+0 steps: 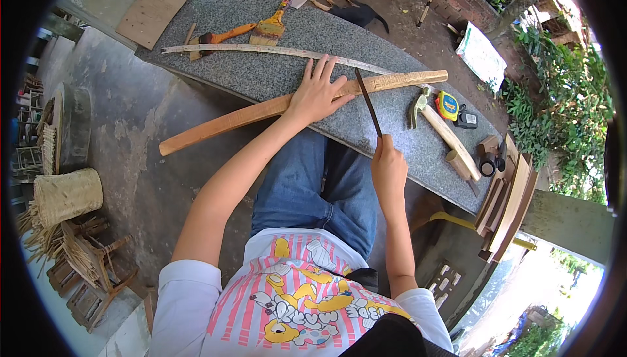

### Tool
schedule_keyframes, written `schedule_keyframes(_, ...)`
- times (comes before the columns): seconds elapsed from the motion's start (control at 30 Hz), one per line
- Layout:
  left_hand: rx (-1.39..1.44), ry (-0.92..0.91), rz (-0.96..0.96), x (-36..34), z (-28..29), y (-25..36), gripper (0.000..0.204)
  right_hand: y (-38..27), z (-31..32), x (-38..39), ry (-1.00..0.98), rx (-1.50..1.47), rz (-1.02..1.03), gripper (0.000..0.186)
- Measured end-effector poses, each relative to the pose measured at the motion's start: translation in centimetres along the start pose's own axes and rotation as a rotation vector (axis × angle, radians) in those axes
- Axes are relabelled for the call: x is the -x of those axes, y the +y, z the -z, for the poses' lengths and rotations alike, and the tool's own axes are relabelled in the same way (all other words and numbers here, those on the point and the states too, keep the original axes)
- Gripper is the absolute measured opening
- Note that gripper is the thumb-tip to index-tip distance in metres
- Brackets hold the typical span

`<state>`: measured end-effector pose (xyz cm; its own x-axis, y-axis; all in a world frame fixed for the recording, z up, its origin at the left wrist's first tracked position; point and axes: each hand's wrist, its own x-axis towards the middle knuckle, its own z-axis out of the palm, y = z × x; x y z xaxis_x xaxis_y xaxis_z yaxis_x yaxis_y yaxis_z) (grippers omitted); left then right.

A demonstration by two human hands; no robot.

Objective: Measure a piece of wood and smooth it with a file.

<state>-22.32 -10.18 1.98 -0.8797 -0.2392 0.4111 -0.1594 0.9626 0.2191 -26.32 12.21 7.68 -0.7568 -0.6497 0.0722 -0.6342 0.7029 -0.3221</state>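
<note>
A long wooden strip [241, 118] lies slantwise over the near edge of a grey stone tabletop [255, 76], its left end jutting past the edge. My left hand [317, 92] presses flat on it, fingers spread, the fingertips beside a long thin ruler [261, 48]. My right hand [388, 164] is closed round the near end of a narrow dark file [369, 105]. The file crosses the wooden strip, right of my left hand, its far end close to the ruler. How the handle sits inside my fist is hidden.
Two paint brushes [269, 30] lie at the back left, near a thin board [153, 11]. Right of the strip are a claw hammer [450, 141], a yellow tape measure [447, 105] and a black battery-like block [466, 118]. Wooden boards [509, 207] stack at the right end.
</note>
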Motion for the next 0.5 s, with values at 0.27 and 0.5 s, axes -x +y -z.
schedule_keyframes(0.27, -0.023, -0.012, -0.039, -0.2, -0.2, -0.3, 0.051, -0.8, -1.4, -3.2, 0.046, -0.004, 0.057, 0.010)
schedule_keyframes(0.5, -0.061, -0.023, 0.000, -0.1, -0.2, -0.4, 0.050, -0.5, -0.3, -0.4, 0.008, -0.053, 0.021, 0.013)
